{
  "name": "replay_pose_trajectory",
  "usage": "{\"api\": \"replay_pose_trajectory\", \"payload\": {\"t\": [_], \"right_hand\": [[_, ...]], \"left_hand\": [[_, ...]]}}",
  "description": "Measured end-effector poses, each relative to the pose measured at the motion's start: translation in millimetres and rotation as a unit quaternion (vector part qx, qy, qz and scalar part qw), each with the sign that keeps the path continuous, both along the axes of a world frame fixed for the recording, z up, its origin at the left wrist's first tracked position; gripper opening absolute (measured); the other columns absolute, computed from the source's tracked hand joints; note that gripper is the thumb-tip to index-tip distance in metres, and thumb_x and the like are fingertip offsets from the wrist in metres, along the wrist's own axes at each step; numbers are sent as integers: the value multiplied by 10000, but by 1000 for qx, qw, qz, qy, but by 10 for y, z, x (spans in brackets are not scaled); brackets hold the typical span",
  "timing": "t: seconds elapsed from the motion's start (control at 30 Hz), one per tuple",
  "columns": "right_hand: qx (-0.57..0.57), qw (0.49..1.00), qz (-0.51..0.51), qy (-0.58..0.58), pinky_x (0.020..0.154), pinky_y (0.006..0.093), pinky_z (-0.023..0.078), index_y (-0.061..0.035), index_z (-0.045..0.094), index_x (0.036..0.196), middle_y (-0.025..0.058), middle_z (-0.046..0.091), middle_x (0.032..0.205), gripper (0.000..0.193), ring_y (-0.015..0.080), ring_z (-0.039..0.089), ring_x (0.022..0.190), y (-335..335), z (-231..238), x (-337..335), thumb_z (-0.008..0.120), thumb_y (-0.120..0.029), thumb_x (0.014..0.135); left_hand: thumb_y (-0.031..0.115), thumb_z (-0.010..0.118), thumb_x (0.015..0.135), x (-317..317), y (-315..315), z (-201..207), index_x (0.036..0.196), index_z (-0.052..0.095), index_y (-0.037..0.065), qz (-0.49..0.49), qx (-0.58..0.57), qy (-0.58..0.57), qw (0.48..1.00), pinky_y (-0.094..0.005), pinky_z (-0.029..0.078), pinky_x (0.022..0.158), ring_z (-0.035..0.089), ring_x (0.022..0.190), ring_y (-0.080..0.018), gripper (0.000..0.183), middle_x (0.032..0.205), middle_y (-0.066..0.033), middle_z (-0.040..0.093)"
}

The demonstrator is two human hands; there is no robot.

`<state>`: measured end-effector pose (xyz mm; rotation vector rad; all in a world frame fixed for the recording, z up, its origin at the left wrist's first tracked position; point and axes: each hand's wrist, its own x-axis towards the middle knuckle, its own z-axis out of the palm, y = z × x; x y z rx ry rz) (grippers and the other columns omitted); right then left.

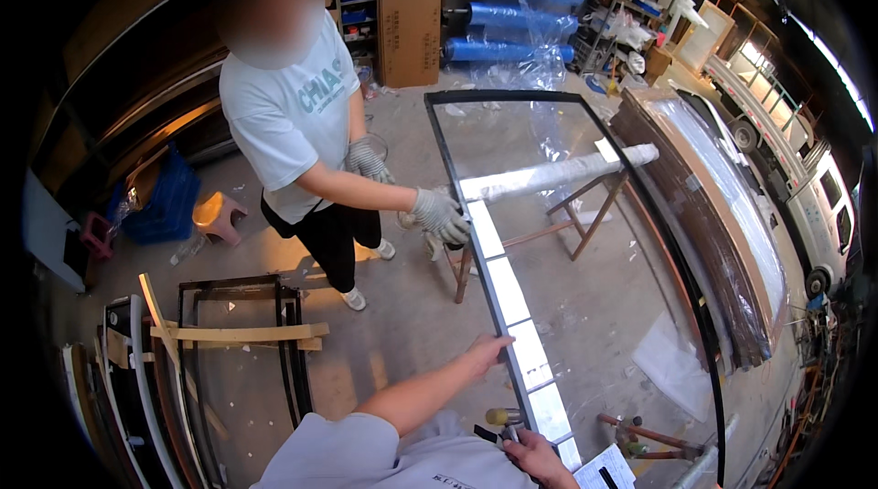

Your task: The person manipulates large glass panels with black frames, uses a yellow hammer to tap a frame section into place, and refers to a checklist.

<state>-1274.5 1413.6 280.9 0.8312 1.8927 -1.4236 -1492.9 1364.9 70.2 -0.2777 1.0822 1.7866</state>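
Note:
A large dark rectangular frame (445,137) lies across padded trestles, with silvery-white panels (519,349) along its near-left side. My left hand (489,354) grips the outer edge of that side, fingers closed around it. Lower down, close to my body, my right hand (538,458) is closed by the frame's near end. A small dark and grey item shows at its fingers, its kind unclear. Beside it is a yellow-headed mallet or similar tool (502,416), partly hidden. Across from me a person in a pale T-shirt rests a gloved hand (441,216) on the same side of the frame.
A wrapped trestle bar (558,175) supports the frame. Wrapped brown panels (700,224) stack at the right, near a white truck (828,214). Blue film rolls (521,18) hang at the back. Frames and wooden strips (242,334) stand left; a yellow stool (219,215) sits behind.

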Motion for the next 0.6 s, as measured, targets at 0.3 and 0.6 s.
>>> {"api": "replay_pose_trajectory", "payload": {"t": [0.3, 0.6], "right_hand": [[9, 999, 1, 53, 756, 319, 460, 18, 625, 1101, 80, 649, 915, 325, 169, 567, 844, -119, -92, -262, 606, -223, 884], [-56, 992, -44, 107, 724, 309, 451, 33, 599, 1122, 60, 631, 909, 343, 156, 545, 823, 6, -322, -128, 595, -229, 901]], "left_hand": [[219, 745, 777, -794, 433, -215, 1020, 633, -124, 214, -47, -10, 976, -369, 525, 760, 657, 848, -257, 435, 960, -174, 672], [197, 681, 749, -790, 655, -171, 953, 617, -142, 184, -116, 50, 975, -420, 506, 705, 637, 798, -265, 401, 853, -172, 639]]}}
